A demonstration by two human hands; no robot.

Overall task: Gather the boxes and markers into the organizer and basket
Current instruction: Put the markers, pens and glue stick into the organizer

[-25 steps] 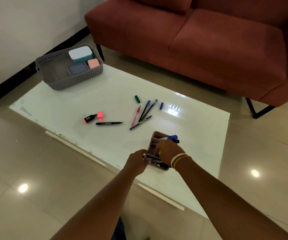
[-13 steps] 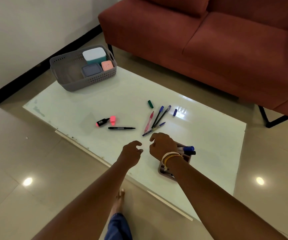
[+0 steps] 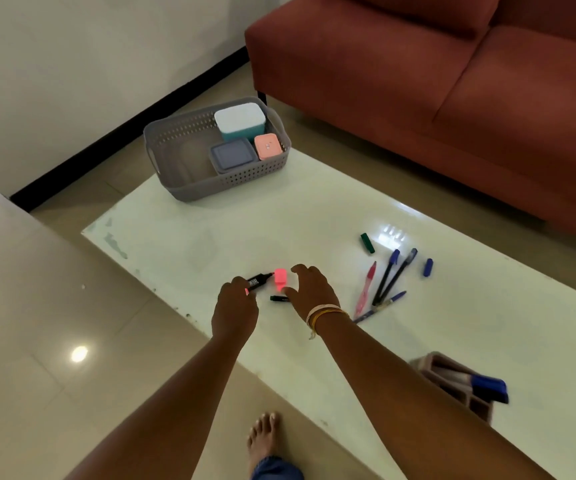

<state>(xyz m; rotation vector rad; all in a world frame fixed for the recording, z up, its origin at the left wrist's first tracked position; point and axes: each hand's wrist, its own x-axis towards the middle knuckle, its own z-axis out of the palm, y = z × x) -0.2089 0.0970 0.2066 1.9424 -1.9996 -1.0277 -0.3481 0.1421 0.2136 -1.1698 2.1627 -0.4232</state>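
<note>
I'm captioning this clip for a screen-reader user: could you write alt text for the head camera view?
Two bare hands reach over a white table: the left hand grips a black highlighter beside its pink cap, the right hand hovers open. Loose pens lie right; a grey basket holds three boxes, and an organizer holds markers.

Left hand (image 3: 234, 308) at the black highlighter (image 3: 258, 280), fingertips on its near end; whether they grip it cannot be told. Its pink cap (image 3: 280, 278) lies just beside. Right hand (image 3: 311, 289), fingers spread and curved, hovers over a black pen (image 3: 278, 298); bangles (image 3: 324, 313) on that wrist.

Grey perforated basket (image 3: 217, 183) at the far corner of the white table (image 3: 314, 216) holds a teal box with a white lid (image 3: 241, 121), a grey-lidded box (image 3: 232, 155) and a pink box (image 3: 268, 146).

Right of the hands: green cap (image 3: 367, 243), blue cap (image 3: 428, 267), pink pen (image 3: 366, 287), several blue pens (image 3: 388, 277) fanned together.

Brown organizer (image 3: 453, 379) at the near right, blue-capped markers (image 3: 487, 388) inside.

Red sofa (image 3: 453, 98) behind. Bare foot (image 3: 266, 441) on the tiled floor (image 3: 37, 306).
</note>
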